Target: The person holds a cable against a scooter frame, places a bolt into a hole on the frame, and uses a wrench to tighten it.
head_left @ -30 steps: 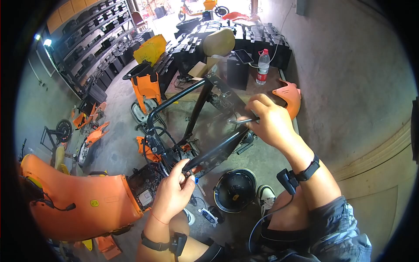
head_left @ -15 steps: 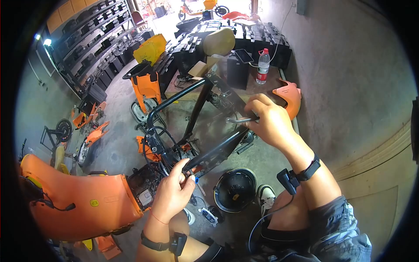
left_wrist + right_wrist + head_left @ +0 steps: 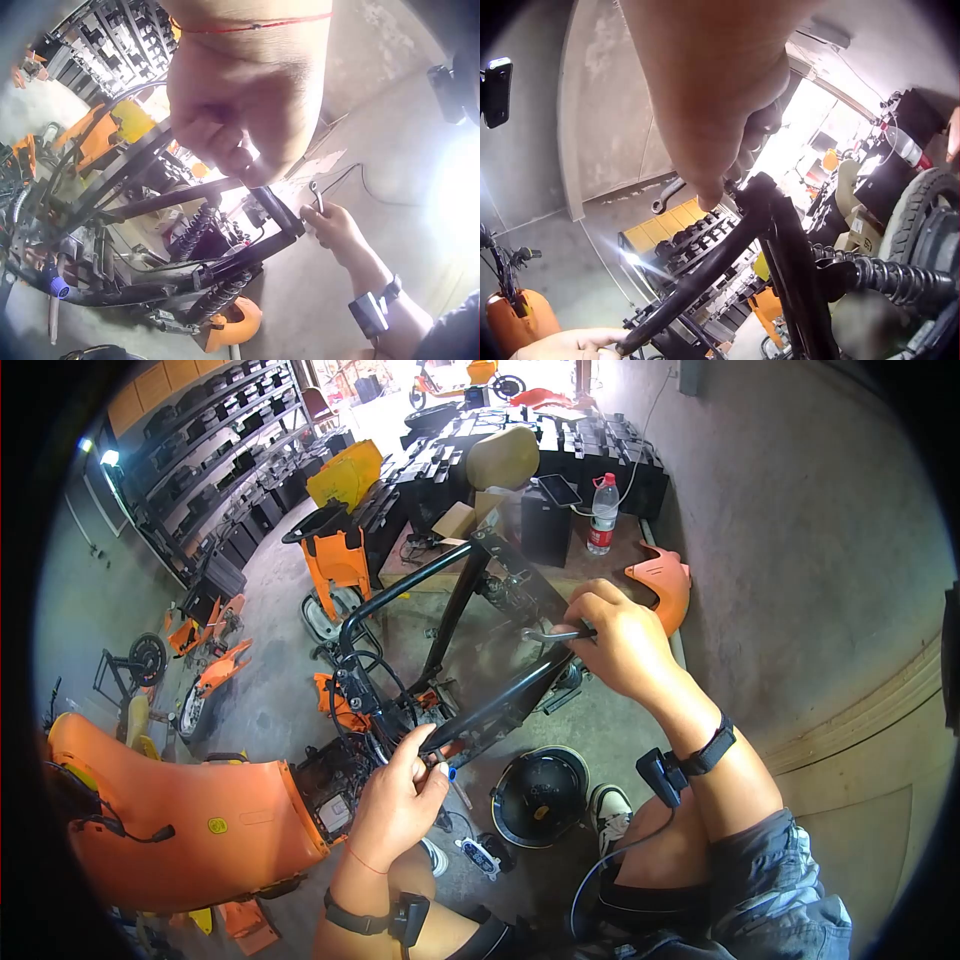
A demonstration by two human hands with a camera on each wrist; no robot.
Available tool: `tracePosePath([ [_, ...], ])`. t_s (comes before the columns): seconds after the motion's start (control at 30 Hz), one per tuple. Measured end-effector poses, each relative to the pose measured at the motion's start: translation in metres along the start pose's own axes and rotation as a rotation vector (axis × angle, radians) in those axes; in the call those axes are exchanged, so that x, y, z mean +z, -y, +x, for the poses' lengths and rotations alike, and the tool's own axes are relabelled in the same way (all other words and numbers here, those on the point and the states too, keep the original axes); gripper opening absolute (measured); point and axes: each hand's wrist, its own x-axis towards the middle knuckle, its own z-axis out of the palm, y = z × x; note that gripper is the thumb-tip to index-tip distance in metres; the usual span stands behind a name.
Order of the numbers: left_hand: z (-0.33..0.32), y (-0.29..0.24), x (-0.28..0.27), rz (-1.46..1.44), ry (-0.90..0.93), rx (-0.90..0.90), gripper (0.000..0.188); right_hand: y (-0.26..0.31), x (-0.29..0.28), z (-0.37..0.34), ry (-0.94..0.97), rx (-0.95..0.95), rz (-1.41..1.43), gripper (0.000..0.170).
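A black tubular frame (image 3: 505, 698) stands in front of the person, with coil springs (image 3: 196, 231) showing in the left wrist view. The right hand (image 3: 622, 642) pinches a metal ring-ended wrench (image 3: 552, 636) at the upper right end of a frame tube; the wrench's ring end (image 3: 658, 205) sticks out past the fingers. The left hand (image 3: 398, 800) has its thumb and fingers at the tube's lower end. Beneath its fingertips shows a small blue-ended part (image 3: 451, 773). What the left fingers enclose is partly hidden.
An orange body shell (image 3: 190, 820) lies at the left. On the floor rests a black helmet (image 3: 540, 796). A bottle (image 3: 602, 520) and phone (image 3: 559, 489) are behind the frame, near an orange fender (image 3: 668, 585). A wall (image 3: 800, 560) runs along the right.
The wrench and right fingers have shifted very slightly at the tube's end. The left hand keeps its place.
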Motion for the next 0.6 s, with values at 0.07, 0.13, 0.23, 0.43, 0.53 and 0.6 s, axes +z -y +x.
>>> tracePosePath([
  [0.07,0.0,0.0,0.0,0.001,0.003,-0.003,0.051,0.003,-0.001,0.0,-0.087,-0.012,0.002,0.023],
  [0.13,0.0,0.001,0.0,0.002,0.004,-0.006,0.051,-0.004,0.0,0.0,-0.069,-0.058,0.026,0.021],
  [0.23,0.0,0.001,0.001,-0.006,0.002,0.001,0.051,-0.005,0.001,0.0,-0.058,-0.073,0.015,0.021],
  [0.43,0.001,-0.001,0.0,0.0,-0.005,0.003,0.051,-0.005,0.003,0.0,-0.062,-0.053,-0.009,0.025],
  [0.53,0.0,0.002,0.001,0.001,-0.001,0.01,0.051,-0.002,0.001,0.0,-0.053,-0.015,-0.028,0.026],
  [0.6,0.0,0.002,0.001,0.0,-0.006,0.019,0.051,-0.003,0.001,0.0,-0.089,-0.028,-0.007,0.027],
])
